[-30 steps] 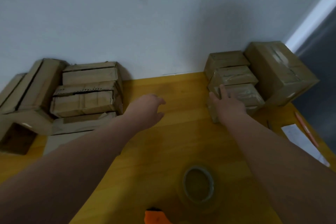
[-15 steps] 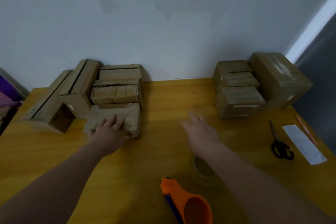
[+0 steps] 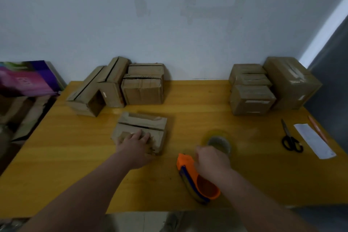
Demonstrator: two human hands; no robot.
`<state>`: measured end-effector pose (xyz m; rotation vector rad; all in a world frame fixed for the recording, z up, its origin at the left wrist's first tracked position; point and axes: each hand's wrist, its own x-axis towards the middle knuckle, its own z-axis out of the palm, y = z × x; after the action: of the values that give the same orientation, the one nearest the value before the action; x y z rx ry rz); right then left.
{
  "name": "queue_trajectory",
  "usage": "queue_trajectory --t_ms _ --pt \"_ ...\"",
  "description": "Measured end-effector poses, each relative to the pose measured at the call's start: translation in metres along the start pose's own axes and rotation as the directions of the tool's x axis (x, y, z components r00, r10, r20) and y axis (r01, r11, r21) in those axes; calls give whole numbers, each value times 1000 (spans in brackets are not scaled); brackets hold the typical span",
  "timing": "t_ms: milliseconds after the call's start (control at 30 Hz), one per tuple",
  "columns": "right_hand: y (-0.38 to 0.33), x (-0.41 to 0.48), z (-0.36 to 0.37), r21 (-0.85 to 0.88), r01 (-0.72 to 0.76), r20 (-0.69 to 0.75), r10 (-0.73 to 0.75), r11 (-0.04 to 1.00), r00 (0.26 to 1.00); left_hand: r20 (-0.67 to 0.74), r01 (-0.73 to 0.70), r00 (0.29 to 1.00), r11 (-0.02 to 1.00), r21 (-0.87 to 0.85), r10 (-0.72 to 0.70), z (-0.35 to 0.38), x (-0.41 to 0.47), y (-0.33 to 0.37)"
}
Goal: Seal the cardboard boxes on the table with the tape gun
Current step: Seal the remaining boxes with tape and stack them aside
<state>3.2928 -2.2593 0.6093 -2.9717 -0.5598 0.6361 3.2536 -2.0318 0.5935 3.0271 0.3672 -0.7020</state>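
Head view: the box [image 3: 143, 124] had been dragged off the left stack [image 3: 143, 90] to the middle of the table [image 3: 197, 113], left hand [image 3: 134, 144] pressing flat on its untaped flaps; right hand [image 3: 211, 160] had dropped onto the orange tape gun [image 3: 195, 182], grip unclear; taping looked imminent.

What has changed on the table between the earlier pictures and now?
The left hand has pulled one flat box out of the left stack toward the near edge of the table and rests on it. The right hand left the right stack and came back to the tape gun; whether it grips it is hidden. The tape roll and scissors stayed put.
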Motion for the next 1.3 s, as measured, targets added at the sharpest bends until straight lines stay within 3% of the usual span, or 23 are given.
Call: queue_trajectory --t_ms 167,467,700,800,967,1100,1200,1300 --pt "2 -30 26 16 -49 78 48 999 996 -4 12 1000 999 -38 -12 18 -34 7" --pt "-7 -40 34 -18 -23 83 25 1000 996 1 -29 1000 992 -126 30 25 -28 -7" --pt "-11 -23 25 187 -159 17 158 969 987 -86 -123 990 983 -137 112 23 -13 -21" --pt "-10 -7 13 267 -209 -28 224 941 974 -232 -203 961 957 -208 153 16 -4 -31" --pt "-17 9 -7 644 -221 -66 340 733 938 -335 -137 939 981 -137 84 -2 18 -50" --pt "-23 11 -16 850 -137 -125 448 508 885 -136 -150 981 983 -104 135 -12 42 -68" --pt "-27 5 -19 932 -63 -97 411 357 906 -9 -211 978 975 -76 211 -13 56 -77" --pt "-33 -1 -21 958 -23 -91 377 287 922 17 -245 969 968 -48 246 -7 67 -79"
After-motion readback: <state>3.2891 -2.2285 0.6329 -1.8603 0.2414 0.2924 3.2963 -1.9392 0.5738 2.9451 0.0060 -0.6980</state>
